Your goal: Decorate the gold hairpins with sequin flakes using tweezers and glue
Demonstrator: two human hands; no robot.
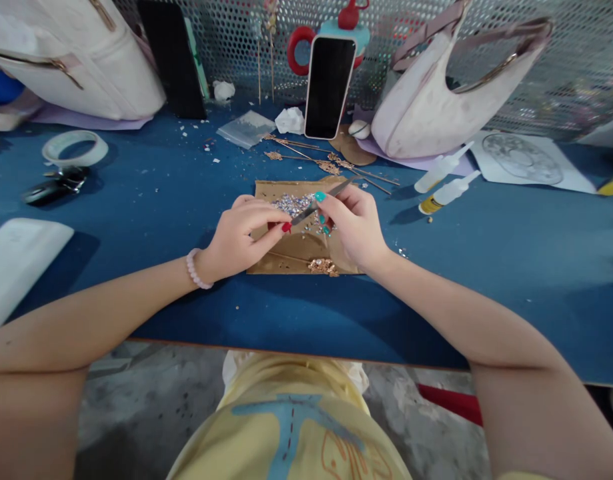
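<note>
My right hand (356, 223) holds slim metal tweezers (309, 210) in a pinch over a brown cardboard sheet (286, 265). At the tweezers' lower end, the thumb and finger of my left hand (241, 233) are pressed together; whatever lies between them is too small to name. Beneath and behind both hands, a pile of small shiny rhinestones (291, 202) is spread on the cardboard. A gold filigree hairpin (323, 267) lies along the cardboard's near edge, its thin stick pointing left.
Behind the cardboard lie gold hairpins (329, 167), a plastic bag (247, 129) and an upright phone (330, 87). Two glue bottles (449, 193) stand or lean at the right. White bags (436, 107) line the back. At left are a tape roll (75, 148) and a white box (23, 260).
</note>
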